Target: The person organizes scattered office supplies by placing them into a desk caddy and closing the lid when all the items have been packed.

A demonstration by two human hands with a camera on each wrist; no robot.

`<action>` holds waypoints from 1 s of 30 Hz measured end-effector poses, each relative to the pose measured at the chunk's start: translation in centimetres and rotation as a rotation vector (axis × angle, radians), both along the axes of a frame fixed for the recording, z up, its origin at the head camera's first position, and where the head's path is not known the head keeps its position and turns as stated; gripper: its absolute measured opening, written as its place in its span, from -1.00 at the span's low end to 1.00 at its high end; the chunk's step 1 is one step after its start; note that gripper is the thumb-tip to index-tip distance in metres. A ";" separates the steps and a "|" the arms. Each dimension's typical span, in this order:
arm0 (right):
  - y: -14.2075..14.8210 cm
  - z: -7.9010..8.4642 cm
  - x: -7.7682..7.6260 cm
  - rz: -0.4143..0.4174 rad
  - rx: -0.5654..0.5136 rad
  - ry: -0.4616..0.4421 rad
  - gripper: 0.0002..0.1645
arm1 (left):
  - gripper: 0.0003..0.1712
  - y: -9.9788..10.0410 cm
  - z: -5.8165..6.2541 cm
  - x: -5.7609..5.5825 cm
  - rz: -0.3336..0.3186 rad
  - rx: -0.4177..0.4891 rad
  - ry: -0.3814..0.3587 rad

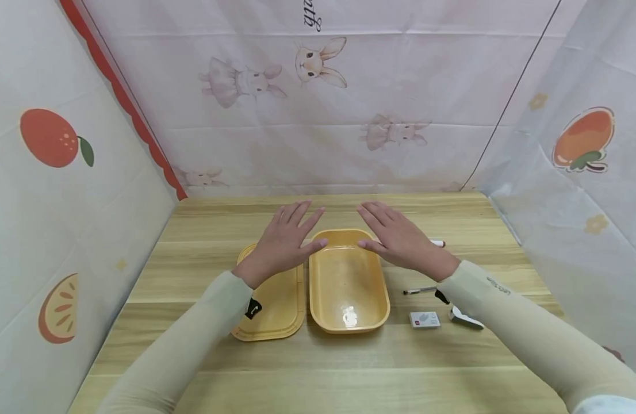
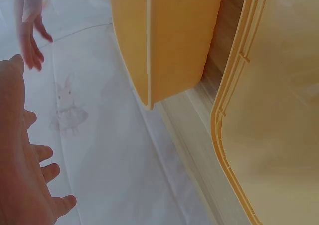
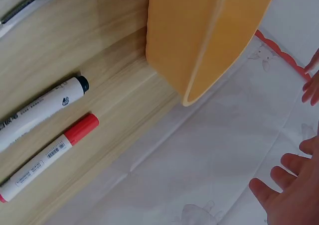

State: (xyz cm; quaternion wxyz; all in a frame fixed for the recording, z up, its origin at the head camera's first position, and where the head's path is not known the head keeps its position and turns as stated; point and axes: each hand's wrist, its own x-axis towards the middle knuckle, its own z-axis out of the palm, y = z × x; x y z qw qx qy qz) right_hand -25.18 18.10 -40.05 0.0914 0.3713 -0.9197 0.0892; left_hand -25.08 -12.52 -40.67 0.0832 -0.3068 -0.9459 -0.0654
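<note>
Both hands hover above the table with fingers spread and nothing held. My left hand point(image 1: 283, 241) is over the yellow lid point(image 1: 276, 310), which lies flat and is partly covered by the hand and wrist. Between the hands stands a yellow plastic box point(image 1: 347, 287) with nothing inside. My right hand point(image 1: 401, 237) is up past the box's right edge, its thumb over the far right corner. In the right wrist view, a red-capped marker point(image 3: 50, 158) and a black-capped marker point(image 3: 45, 110) lie beside the box; the arm mostly hides them in the head view.
Right of the box lie a pen point(image 1: 419, 291), a small white printed box point(image 1: 424, 319) and a black-and-white item point(image 1: 466, 318) partly behind the right sleeve. The wooden table point(image 1: 349, 374) is bordered by printed cloth walls at the back point(image 1: 318, 155) and both sides.
</note>
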 end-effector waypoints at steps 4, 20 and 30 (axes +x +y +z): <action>0.2 -0.4 0.7 -0.019 -0.042 -0.028 -0.07 | -0.08 -0.2 -0.2 0.1 0.010 0.011 -0.012; 0.9 -2.4 3.8 -0.128 -0.092 -0.143 -0.04 | -0.08 -1.6 -1.4 0.4 0.045 0.032 -0.071; 1.9 -4.1 5.2 -0.151 -0.121 -0.166 -0.05 | -0.07 -1.8 -2.7 1.6 0.066 0.035 -0.126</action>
